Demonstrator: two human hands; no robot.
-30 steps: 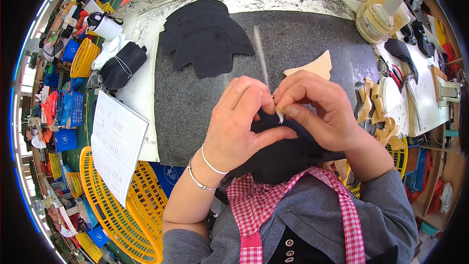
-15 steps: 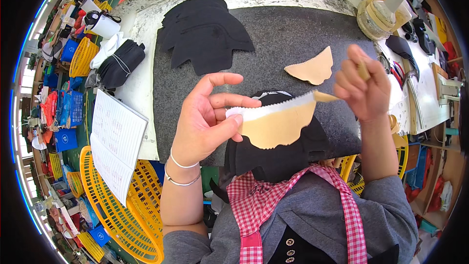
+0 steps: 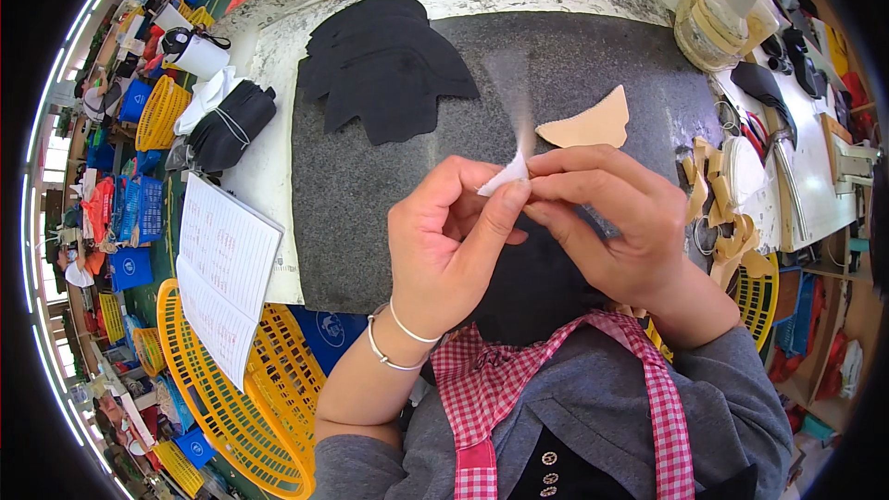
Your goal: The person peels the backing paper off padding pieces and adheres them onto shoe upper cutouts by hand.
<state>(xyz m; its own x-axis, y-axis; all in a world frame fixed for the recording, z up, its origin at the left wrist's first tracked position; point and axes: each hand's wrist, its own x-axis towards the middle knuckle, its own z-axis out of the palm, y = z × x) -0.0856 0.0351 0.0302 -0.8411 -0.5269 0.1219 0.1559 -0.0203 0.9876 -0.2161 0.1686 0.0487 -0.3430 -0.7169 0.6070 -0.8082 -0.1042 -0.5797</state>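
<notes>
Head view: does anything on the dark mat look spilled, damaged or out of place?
Nothing stands out. Both hands, left hand and right hand, pinch a small white strip above the dark mat; the black cut pieces lie stacked and one tan piece lies flat.

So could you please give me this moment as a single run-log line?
left hand: pinching white strip | right hand: pinching same strip | under hands: black piece | behind: tan piece, black stack
</notes>
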